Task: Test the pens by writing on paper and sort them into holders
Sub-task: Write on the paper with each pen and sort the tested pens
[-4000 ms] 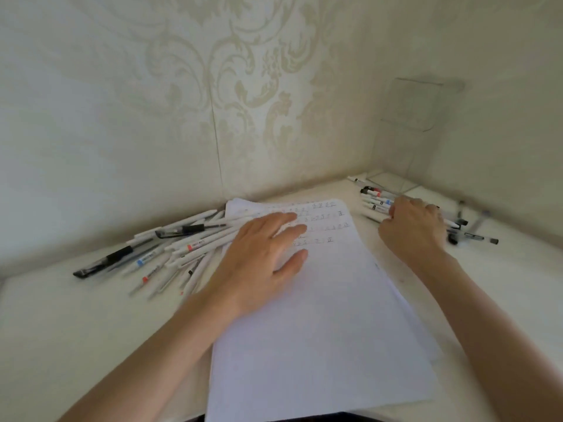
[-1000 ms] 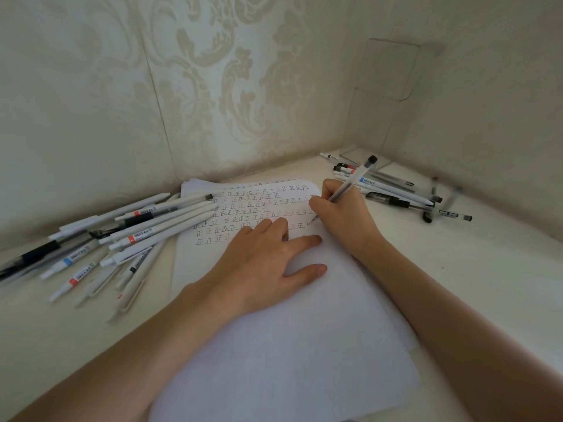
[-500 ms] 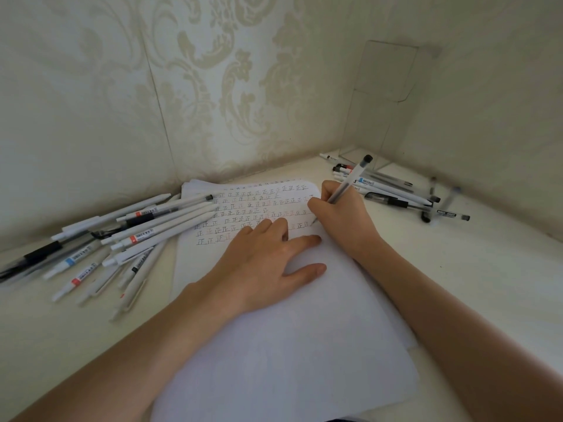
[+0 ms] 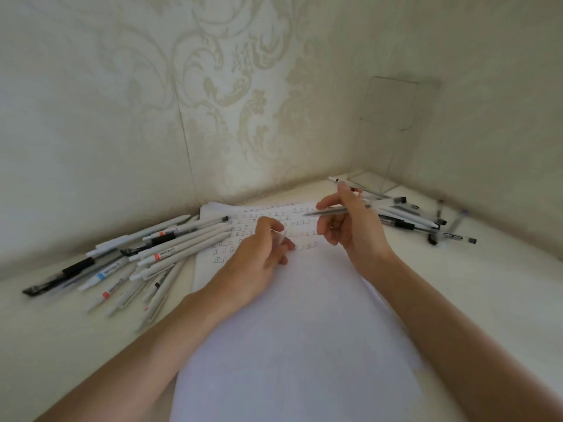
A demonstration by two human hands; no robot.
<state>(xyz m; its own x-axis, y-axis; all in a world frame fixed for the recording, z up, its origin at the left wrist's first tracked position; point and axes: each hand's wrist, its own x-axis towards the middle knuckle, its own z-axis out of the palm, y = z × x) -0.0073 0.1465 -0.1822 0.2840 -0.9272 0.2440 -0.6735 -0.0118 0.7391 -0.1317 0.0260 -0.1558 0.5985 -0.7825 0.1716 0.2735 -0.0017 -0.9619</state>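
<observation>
Your right hand point(image 4: 353, 229) pinches a clear pen point(image 4: 332, 212) level above the paper point(image 4: 304, 330). Your left hand point(image 4: 259, 257) is curled, seemingly around a small clear cap, over the written rows. Pen piles lie on the counter point(image 4: 487, 284) outside both hands.

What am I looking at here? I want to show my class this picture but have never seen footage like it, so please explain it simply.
There is no machine: a camera worn on a person's head looks down at their own two hands. The right hand holds a pen level above a sheet of paper with rows of handwritten test marks. The left hand hovers over the paper holding a small clear piece, perhaps the cap. Pens lie in a left pile and a right pile. A clear holder stands in the corner.
</observation>
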